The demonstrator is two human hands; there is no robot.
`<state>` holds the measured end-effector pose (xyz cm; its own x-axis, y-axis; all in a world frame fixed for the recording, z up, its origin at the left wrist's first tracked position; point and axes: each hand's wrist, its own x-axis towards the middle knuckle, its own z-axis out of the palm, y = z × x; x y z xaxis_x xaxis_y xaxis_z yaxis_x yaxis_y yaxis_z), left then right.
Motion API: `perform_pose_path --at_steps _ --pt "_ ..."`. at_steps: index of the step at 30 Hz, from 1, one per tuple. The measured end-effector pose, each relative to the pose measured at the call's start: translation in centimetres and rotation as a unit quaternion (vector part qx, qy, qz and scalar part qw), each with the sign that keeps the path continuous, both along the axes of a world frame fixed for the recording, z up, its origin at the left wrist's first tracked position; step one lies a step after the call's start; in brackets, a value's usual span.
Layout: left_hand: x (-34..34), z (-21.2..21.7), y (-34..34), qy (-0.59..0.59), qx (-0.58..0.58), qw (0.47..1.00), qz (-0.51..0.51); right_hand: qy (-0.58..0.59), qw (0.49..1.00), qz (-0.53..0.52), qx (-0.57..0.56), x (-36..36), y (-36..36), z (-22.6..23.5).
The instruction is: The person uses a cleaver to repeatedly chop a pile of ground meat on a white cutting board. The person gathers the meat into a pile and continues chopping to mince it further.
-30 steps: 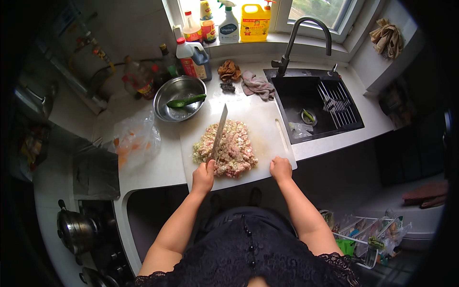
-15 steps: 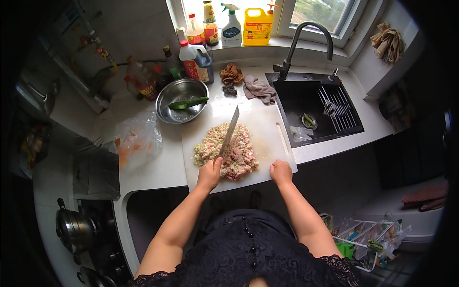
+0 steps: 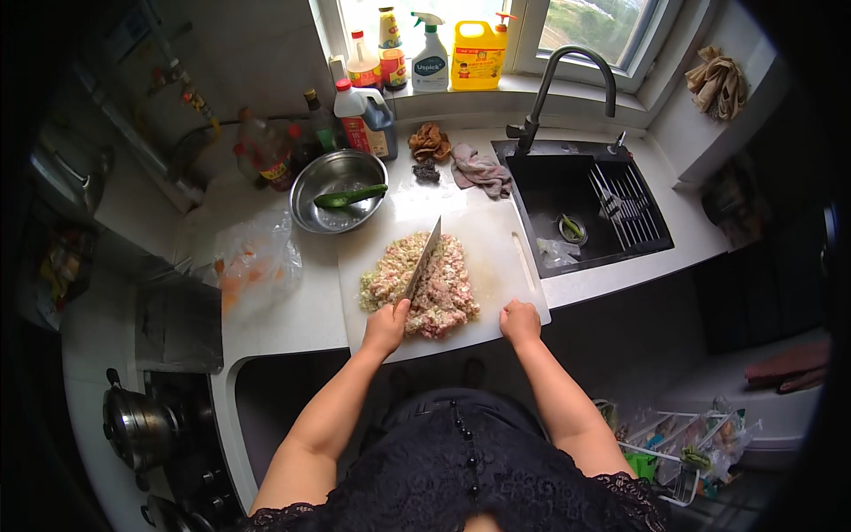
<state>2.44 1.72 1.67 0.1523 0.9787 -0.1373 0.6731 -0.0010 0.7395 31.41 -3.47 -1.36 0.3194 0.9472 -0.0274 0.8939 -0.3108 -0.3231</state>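
My left hand (image 3: 386,326) grips the handle of a cleaver (image 3: 424,260), whose blade rests in a flat mound of minced meat mixed with chopped vegetables (image 3: 425,284). The mound lies on a white cutting board (image 3: 496,257) on the counter. At the board's near right corner my right hand (image 3: 519,321) is closed into a fist, resting on the board and holding nothing I can see.
A steel bowl (image 3: 330,197) with a green cucumber stands behind the board. A plastic bag (image 3: 253,264) lies to its left. Bottles (image 3: 365,111) line the window sill. The black sink (image 3: 581,213) with faucet is on the right; a stove with a pot (image 3: 137,426) at lower left.
The cleaver blade has swung from pointing nearly straight away to leaning right, working across the mince. My left hand shifted slightly right. My right hand stayed at the board's corner.
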Motion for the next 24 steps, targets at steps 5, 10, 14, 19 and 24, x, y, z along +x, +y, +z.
perform_pose_path --at_steps 5,10,14,19,24 --pt "-0.3 1.1 -0.1 0.019 0.062 0.997 0.044 0.016 0.999 -0.015 -0.027 0.3 -0.1 0.2" --pt "-0.6 1.4 0.3 0.02 0.043 0.999 0.019 0.0 1.0 -0.011 -0.027 0.1 0.1 0.2" --pt "-0.2 1.7 -0.9 0.011 0.021 1.0 -0.001 -0.014 1.0 0.002 -0.021 0.1 -0.4 -0.7" --pt "0.6 2.5 0.0 -0.019 0.029 0.999 -0.008 -0.039 0.998 0.029 -0.027 -0.1 -0.1 0.1" --pt "2.5 1.5 -0.9 0.012 0.044 0.998 -0.05 -0.039 0.999 0.026 -0.022 -0.1 -0.4 -0.7"
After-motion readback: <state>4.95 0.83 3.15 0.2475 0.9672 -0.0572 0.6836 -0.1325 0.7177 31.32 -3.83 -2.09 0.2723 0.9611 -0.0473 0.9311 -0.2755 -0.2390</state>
